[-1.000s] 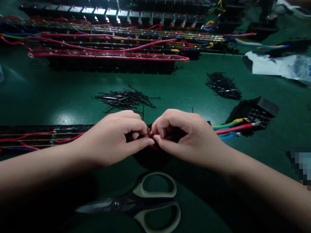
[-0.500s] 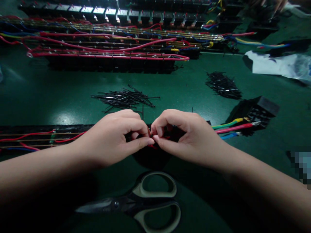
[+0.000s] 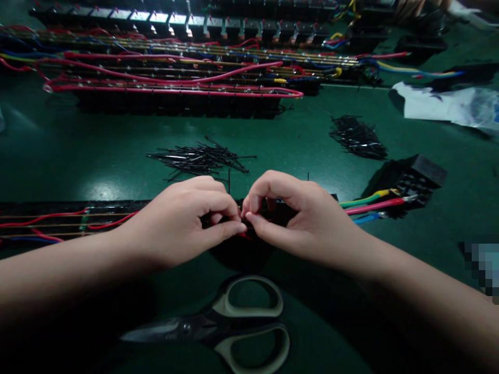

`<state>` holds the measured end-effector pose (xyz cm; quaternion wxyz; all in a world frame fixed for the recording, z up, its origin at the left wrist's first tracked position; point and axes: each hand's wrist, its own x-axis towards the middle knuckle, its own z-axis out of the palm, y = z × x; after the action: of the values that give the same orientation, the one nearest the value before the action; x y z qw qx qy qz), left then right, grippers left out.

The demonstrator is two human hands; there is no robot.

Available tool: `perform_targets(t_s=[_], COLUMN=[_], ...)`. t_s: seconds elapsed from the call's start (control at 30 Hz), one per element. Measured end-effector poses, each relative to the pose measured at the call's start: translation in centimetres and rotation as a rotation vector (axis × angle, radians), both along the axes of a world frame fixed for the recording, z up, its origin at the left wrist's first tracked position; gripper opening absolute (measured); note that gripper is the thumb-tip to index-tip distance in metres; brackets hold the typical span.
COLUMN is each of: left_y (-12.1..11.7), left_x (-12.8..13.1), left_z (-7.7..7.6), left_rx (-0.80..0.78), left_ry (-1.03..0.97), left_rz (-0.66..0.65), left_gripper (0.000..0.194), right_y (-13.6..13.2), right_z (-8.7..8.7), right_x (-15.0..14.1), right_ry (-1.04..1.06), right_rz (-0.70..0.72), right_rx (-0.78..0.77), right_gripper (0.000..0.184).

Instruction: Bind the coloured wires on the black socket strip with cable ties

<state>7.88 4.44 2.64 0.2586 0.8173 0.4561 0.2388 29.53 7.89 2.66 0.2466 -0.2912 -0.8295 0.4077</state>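
My left hand (image 3: 187,221) and my right hand (image 3: 296,218) meet fingertip to fingertip over a long black strip (image 3: 58,221) that carries red, blue and bare wires. Both hands are closed in a pinch on a thin red wire (image 3: 245,235) at the strip's middle. A thin black cable tie (image 3: 229,182) stands up just behind my left fingers. What the fingertips press on beneath is hidden. Green, red and blue wire ends (image 3: 370,206) stick out of the strip to the right of my right hand.
Scissors (image 3: 230,324) with pale handles lie close to me on the green mat. Two heaps of black cable ties (image 3: 200,156) (image 3: 356,137) lie further out. Wired strips (image 3: 171,78) stack along the back. A black block (image 3: 409,179) and white plastic (image 3: 448,106) sit at right.
My right hand has risen slightly and its fingers have shifted a little on the wire. My left hand has stayed where it was.
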Motion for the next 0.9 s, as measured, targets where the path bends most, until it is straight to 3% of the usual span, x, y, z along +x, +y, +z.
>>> perform_targets(t_s=[0.9], left_y=[-0.2], left_x=[0.05], left_z=[-0.14], left_rx=[0.104], left_ry=[0.033], left_rz=[-0.021], left_gripper=[0.017], right_y=[0.02], right_z=[0.1], right_x=[-0.09], right_ry=[0.038], right_rz=[0.029], right_rx=[0.025], right_gripper=[0.017])
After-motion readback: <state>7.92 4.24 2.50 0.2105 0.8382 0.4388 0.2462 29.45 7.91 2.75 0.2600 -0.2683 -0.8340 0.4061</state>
